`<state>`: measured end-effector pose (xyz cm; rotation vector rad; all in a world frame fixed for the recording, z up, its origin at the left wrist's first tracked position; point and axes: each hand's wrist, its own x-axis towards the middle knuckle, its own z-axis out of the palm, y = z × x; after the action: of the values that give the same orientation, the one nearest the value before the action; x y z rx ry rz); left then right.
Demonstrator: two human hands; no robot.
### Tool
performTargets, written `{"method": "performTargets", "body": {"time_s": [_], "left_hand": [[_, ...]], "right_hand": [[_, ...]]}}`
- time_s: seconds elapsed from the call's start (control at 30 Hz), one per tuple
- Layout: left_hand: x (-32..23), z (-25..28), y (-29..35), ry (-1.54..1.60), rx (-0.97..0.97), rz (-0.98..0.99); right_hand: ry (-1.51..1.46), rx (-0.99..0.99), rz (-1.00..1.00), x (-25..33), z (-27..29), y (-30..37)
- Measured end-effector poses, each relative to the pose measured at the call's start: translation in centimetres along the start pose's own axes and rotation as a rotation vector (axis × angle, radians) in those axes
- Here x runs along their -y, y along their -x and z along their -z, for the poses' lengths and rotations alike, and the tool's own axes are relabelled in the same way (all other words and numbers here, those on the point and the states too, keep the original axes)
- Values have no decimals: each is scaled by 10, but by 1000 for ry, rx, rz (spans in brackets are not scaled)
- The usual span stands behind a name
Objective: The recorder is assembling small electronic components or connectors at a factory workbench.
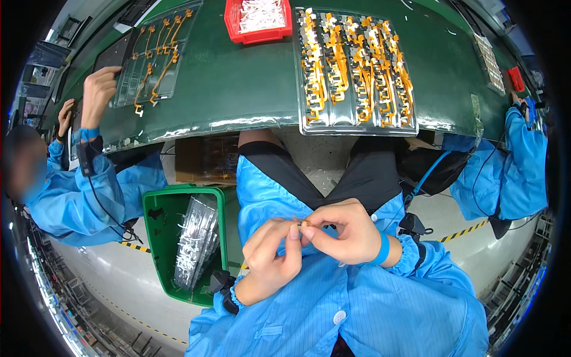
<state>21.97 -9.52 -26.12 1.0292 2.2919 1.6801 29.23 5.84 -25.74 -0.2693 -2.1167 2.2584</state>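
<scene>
Above my lap, my left hand (270, 250) and my right hand (347, 232) meet with their fingertips pinched together. Between them is a small orange-brown piece (304, 224), mostly covered by the fingers, so its exact kind cannot be made out. Both hands are closed on it. A blue band circles my right wrist. Beyond my knees, at the table's near edge, lies a clear plastic tray (318, 128) with rows of orange flex cables (366, 71) that carry white and dark ends.
A red bin (259, 37) of small white pieces stands on the green table (238, 89). Left of it lies another tray with flex cables (160, 59). A green waste bin (223, 238) holding clear plastic trays stands on the floor at my left. Co-workers (89, 196) sit on both sides.
</scene>
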Motion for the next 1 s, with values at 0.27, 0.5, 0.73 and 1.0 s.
{"method": "performTargets", "body": {"time_s": [0.27, 0.5, 0.73, 1.0], "left_hand": [[4, 0, 3, 52, -8, 99], [10, 6, -7, 151, 25, 220], [13, 8, -11, -279, -30, -200], [16, 4, -12, -461, 48, -278]], "right_hand": [[-101, -5, -82, -3, -1, 0], [-215, 151, -201, 6, 11, -6], [-50, 95, -79, 0, 10, -9], [503, -18, 387, -3, 6, -12]]}}
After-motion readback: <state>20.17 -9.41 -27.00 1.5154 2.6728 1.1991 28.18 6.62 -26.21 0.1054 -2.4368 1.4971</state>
